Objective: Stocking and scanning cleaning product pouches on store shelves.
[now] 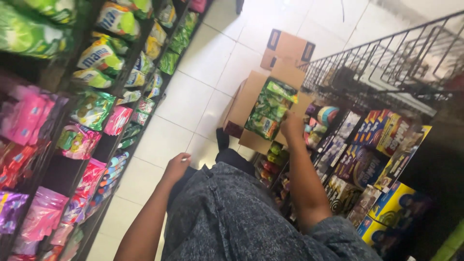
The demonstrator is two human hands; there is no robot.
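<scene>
Right hand [291,124] is reaching into the open cardboard box [246,104], fingers touching green snack packets [268,108]; grip unclear. Packets look light, crinkly, slippery; pinching edges suits. Left hand [176,166] is hanging loosely curled, empty.

shelved snack bags [94,58], boxed goods [386,140], wire rack [386,58]

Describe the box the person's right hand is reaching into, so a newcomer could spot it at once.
Look down the white tiled aisle between the shelves. On the floor stands an open brown cardboard box with the right hand at its edge. Unlike the closed box behind it, it is full of green packets.
</scene>
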